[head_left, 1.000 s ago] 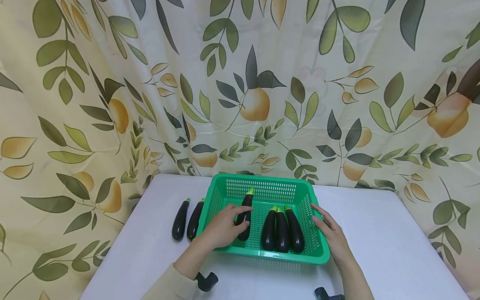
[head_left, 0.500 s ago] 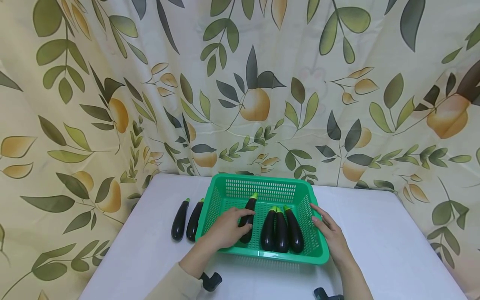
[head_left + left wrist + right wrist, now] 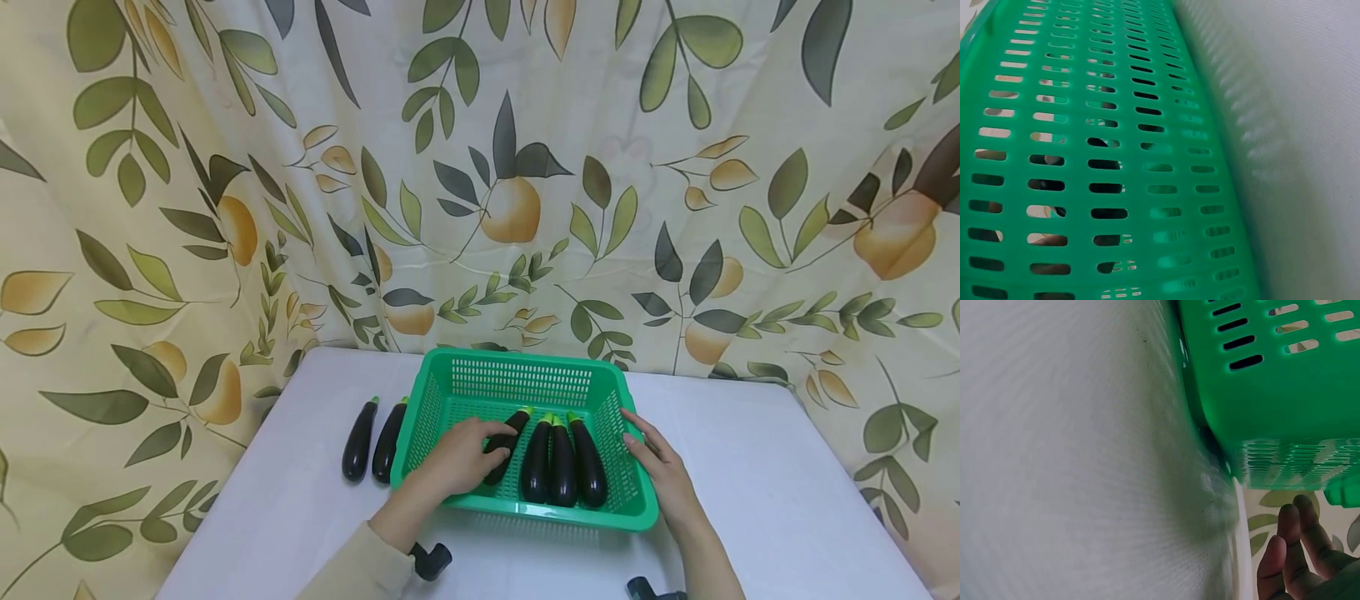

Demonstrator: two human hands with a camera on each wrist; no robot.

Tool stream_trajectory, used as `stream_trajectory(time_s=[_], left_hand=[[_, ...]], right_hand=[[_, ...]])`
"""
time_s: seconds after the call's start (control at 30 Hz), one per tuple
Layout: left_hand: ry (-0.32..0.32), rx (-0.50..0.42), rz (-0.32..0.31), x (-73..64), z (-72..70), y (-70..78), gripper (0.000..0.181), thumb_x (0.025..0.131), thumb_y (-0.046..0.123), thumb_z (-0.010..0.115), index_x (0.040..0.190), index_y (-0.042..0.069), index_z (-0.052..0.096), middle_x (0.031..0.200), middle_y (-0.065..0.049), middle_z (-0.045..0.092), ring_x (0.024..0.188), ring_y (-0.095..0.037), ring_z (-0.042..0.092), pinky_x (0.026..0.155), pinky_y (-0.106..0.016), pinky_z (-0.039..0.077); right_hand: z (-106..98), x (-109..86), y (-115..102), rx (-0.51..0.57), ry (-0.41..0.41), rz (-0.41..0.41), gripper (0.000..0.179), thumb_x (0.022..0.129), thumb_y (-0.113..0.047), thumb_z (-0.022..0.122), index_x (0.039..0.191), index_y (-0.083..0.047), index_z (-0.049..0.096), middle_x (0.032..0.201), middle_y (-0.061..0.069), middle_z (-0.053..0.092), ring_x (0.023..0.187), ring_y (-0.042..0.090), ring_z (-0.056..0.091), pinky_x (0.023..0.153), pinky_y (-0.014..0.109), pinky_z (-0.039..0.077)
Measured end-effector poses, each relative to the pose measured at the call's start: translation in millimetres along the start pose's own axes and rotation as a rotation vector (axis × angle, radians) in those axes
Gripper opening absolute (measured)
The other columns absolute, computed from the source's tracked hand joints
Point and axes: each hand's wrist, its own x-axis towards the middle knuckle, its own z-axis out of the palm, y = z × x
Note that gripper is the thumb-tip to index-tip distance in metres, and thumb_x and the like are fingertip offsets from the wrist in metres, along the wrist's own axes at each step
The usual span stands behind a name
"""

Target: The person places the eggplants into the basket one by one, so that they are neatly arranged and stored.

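My left hand (image 3: 459, 458) reaches over the front left of a green plastic basket (image 3: 525, 358). Inside, its fingers and thumb grip a dark eggplant (image 3: 519, 419), which leans with its green stem to the back right. Right of it three eggplants (image 3: 562, 467) lie side by side, stems to the back. In the left wrist view the slotted basket wall (image 3: 1116, 176) hides most of the hand. My right hand (image 3: 663, 467) touches the basket's right rim with fairly straight fingers; the right wrist view shows several fingers (image 3: 1291, 525) below the rim, outside the wall.
Left of the basket, two more eggplants (image 3: 360, 442) lie on the white tablecloth (image 3: 757, 467), the nearer one partly behind the basket's edge. A leaf-and-fruit patterned curtain (image 3: 615, 217) hangs right behind the table. Black wrist devices (image 3: 431, 561) sit under both wrists.
My left hand has shifted slightly right with the eggplant, bringing it closer to the other three and tilting its stem to the right. The right hand and basket have stayed put.
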Motion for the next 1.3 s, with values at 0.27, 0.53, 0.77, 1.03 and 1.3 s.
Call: stream_trajectory(time_s=[0.27, 0.53, 0.77, 1.03, 1.3], left_hand=[[0.003, 0.017, 0.016, 3.5, 4.0, 0.1, 0.028, 0.102, 0.027, 0.065, 0.129, 0.028, 0.074, 0.131, -0.006, 0.070, 0.105, -0.017, 0.060, 0.080, -0.033, 0.051], [-0.006, 0.030, 0.010, 6.0, 5.1, 2.4, 0.026, 0.102, 0.026, 0.066, 0.126, 0.026, 0.075, 0.119, -0.005, 0.071, 0.091, -0.014, 0.053, 0.074, -0.030, 0.046], [-0.012, 0.063, -0.009, 7.1, 8.1, 5.2, 0.026, 0.102, 0.026, 0.066, 0.126, 0.024, 0.075, 0.126, -0.005, 0.072, 0.109, -0.019, 0.062, 0.093, -0.041, 0.055], [-0.056, 0.072, 0.001, 8.4, 11.3, 4.8, 0.027, 0.100, 0.027, 0.070, 0.127, 0.025, 0.075, 0.124, -0.004, 0.073, 0.114, -0.021, 0.063, 0.098, -0.044, 0.055], [-0.114, 0.064, 0.023, 7.2, 10.9, 4.7, 0.031, 0.099, 0.028, 0.072, 0.130, 0.027, 0.072, 0.130, -0.004, 0.071, 0.126, -0.025, 0.061, 0.104, -0.046, 0.053]], right_hand=[[1.0, -1.8, -4.9, -0.005, 0.008, -0.005, 0.063, 0.105, -0.059, 0.046, 0.162, -0.033, 0.033, 0.172, 0.016, 0.023, 0.148, 0.050, 0.039, 0.105, 0.057, 0.053], [0.9, -2.4, -3.7, -0.004, 0.007, -0.010, 0.062, 0.106, -0.057, 0.046, 0.162, -0.033, 0.033, 0.172, 0.016, 0.022, 0.148, 0.051, 0.038, 0.105, 0.058, 0.052], [0.7, -0.6, -1.9, 0.008, 0.003, -0.002, 0.061, 0.107, -0.054, 0.046, 0.163, -0.033, 0.032, 0.172, 0.015, 0.022, 0.148, 0.050, 0.039, 0.105, 0.056, 0.053], [0.7, -0.2, -1.3, 0.006, -0.003, -0.006, 0.061, 0.107, -0.054, 0.046, 0.163, -0.033, 0.032, 0.172, 0.015, 0.022, 0.149, 0.050, 0.037, 0.108, 0.059, 0.050], [1.9, -1.3, -3.1, -0.001, 0.018, -0.016, 0.061, 0.107, -0.055, 0.047, 0.162, -0.033, 0.034, 0.171, 0.014, 0.026, 0.151, 0.047, 0.035, 0.110, 0.059, 0.045]])
